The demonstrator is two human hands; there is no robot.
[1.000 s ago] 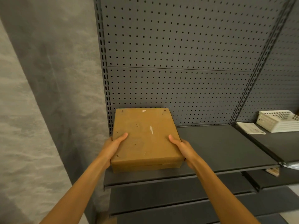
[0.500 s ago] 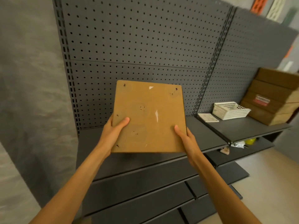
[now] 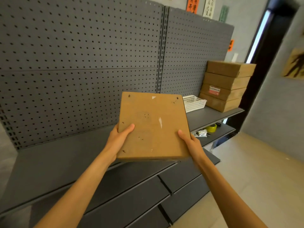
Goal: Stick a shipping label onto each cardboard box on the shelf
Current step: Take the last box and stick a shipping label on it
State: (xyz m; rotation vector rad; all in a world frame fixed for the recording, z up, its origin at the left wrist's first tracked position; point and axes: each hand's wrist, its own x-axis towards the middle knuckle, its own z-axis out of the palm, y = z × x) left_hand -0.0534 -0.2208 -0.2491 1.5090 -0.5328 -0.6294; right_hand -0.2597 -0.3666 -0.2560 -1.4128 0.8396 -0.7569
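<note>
The landmark is the flat cardboard box [image 3: 153, 127], held clear of the shelf [image 3: 57, 163] and in front of the pegboard [image 3: 79, 63].

Left of the box, the left hand [image 3: 119, 139] grips its left edge: the thumb lies flat across the top face, and the other fingers are hidden beneath. Right of the box, the right hand [image 3: 191, 143] grips the opposite edge in the same manner, thumb on top, remaining fingers out of sight. Both hands are in contact; neither is nearer. The box lies between them, tilted with its broad face toward the camera; it is nearly square, slightly longer away from the person. No shipping label is visible on that face, only small white scraps.

Beyond the box's upper right corner stands a white basket [image 3: 195, 102], and just right of it a stack of boxes [image 3: 227, 86].

Count: one box in hand; four boxes stacked, one of which shows a label [image 3: 214, 91] on its side; one basket. Below and right of the held box, a yellow roll [image 3: 211, 128] sits on a lower shelf.

Judgement: the coming move turns on carrying the box rightward toward the basket and stack.
</note>
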